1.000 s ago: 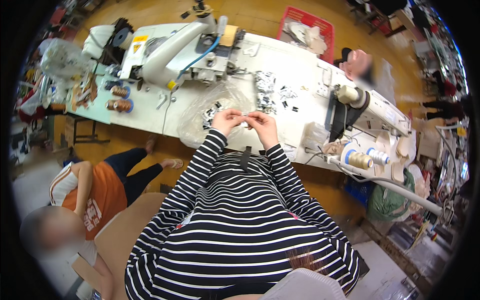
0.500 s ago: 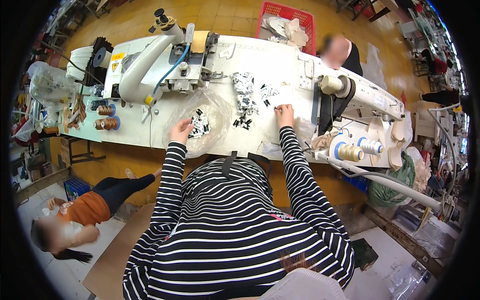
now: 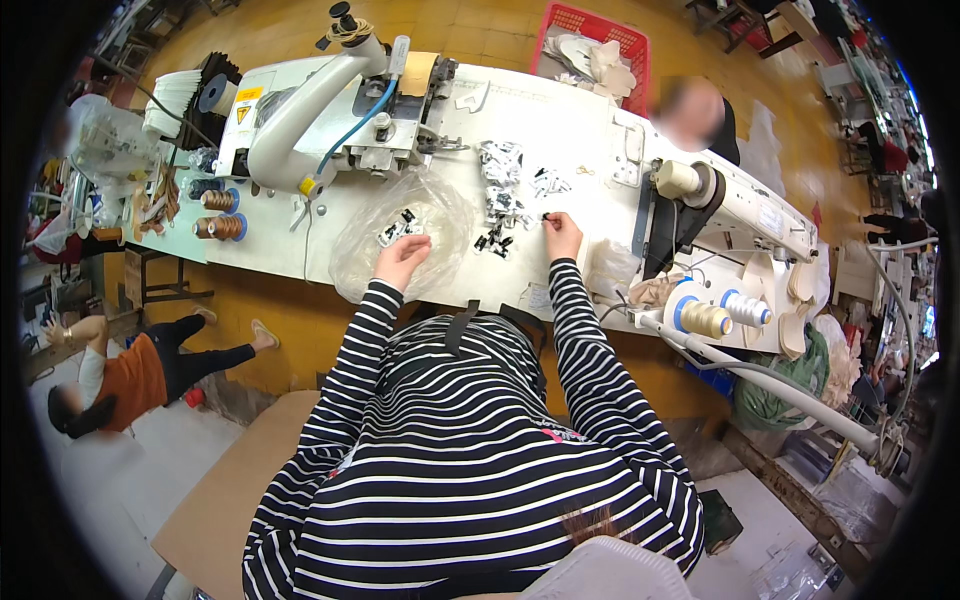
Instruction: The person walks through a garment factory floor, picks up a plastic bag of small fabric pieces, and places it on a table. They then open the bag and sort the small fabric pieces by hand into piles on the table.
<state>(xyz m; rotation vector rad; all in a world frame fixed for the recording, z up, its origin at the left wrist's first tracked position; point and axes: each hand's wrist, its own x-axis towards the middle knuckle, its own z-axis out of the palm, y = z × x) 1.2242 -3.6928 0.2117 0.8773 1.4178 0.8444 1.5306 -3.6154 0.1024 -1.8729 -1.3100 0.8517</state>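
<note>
My left hand (image 3: 402,262) is over the near right part of a clear plastic bag (image 3: 352,262), fingers drawn together; whatever they may hold is too small to make out. Inside the bag lies a heap of small black-and-white pieces (image 3: 398,228), like folded labels. To the right, my right hand (image 3: 563,238) pinches a small dark piece (image 3: 547,217) just above the table. Between my hands sits a loose cluster of black-and-white pieces (image 3: 493,241). Beyond it is a larger pile of white pieces (image 3: 500,165), with a smaller scatter (image 3: 550,182) beside it.
A sewing machine (image 3: 290,130) stands at the back left, another (image 3: 740,205) at the right. Thread cones (image 3: 705,318) are near the right edge, brown spools (image 3: 220,227) at the left. A red basket (image 3: 640,45) is behind the white table (image 3: 590,130). Co-workers are at both sides.
My left hand has moved right across the bag. My right hand has come a little left, toward the pieces, with a dark piece now visible at its fingertips. The whole view has shifted slightly.
</note>
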